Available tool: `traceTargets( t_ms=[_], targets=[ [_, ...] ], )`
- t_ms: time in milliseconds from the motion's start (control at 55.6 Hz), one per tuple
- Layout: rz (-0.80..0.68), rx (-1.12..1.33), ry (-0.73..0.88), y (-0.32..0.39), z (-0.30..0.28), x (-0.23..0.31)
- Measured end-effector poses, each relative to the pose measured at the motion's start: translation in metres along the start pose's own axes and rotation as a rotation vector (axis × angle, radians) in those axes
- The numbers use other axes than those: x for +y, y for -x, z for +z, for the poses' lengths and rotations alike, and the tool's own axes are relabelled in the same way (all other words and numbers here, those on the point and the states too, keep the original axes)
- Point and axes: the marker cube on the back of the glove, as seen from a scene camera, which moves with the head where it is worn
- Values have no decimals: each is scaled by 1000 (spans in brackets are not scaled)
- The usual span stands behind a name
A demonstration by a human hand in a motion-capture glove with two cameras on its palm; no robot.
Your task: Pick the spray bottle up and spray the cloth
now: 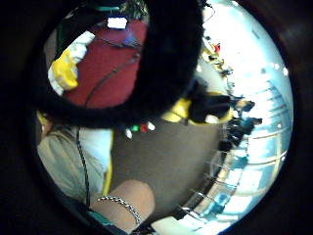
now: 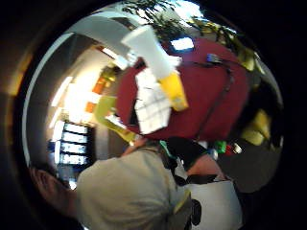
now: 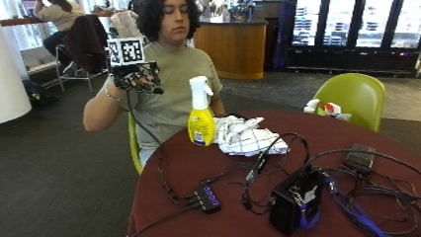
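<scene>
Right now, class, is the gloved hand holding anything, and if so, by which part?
Nothing is held. The gloved right hand is raised beside the person's shoulder, apart from the spray bottle, which stands on the table beside the cloth.

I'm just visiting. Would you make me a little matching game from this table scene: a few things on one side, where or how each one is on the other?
Things:
1. spray bottle
2. cloth
3. gloved right hand
4. green chair

States:
a. raised in the air, holding nothing
b. standing upright on the table
c. behind the table, unoccupied
d. crumpled beside the bottle

Pairs: 1-b, 2-d, 3-a, 4-c
</scene>
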Motion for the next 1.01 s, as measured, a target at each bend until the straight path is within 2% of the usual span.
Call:
traceTargets(
  t_ms=[108, 216, 377, 521, 791, 863, 934, 1006],
  targets=[
    [9, -15, 23, -5, 2, -1],
    [-9, -128, 50, -3, 12, -5],
    [-90, -575, -44, 23, 37, -12],
    [-35, -878, -211, 55, 63, -31],
    [124, -971, -463, 88, 79, -72],
    [241, -1013, -459, 100, 79, -68],
    [195, -1023, -451, 101, 82, -79],
    [252, -1069, -424, 103, 83, -95]
  ],
)
